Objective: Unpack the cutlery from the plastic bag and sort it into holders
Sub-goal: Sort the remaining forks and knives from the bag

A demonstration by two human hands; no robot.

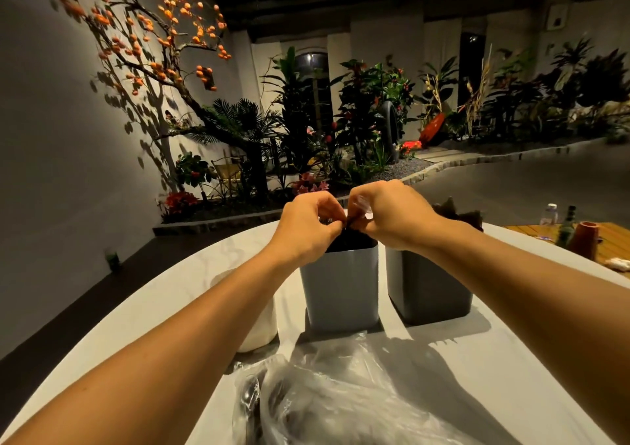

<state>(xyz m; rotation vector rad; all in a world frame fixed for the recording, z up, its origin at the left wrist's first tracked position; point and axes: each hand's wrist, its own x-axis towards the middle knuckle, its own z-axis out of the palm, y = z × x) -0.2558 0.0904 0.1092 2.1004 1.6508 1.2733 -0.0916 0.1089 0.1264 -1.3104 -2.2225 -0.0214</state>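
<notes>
Both hands, left (308, 223) and right (385, 214), pinch a small clear plastic wrapper (362, 206) over the light grey square holder (341, 288). Unwrapping seems underway; next, likely drop the piece in, then return to the crumpled clear bag (341, 400) at six o'clock.

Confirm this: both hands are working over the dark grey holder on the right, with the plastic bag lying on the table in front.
Not quite. In the head view the left hand and right hand meet over the light grey holder, not the dark grey holder beside it. The plastic bag does lie in front.

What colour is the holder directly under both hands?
Light grey holder, clearest in the head view; its neighbour on the right is dark grey.
</notes>
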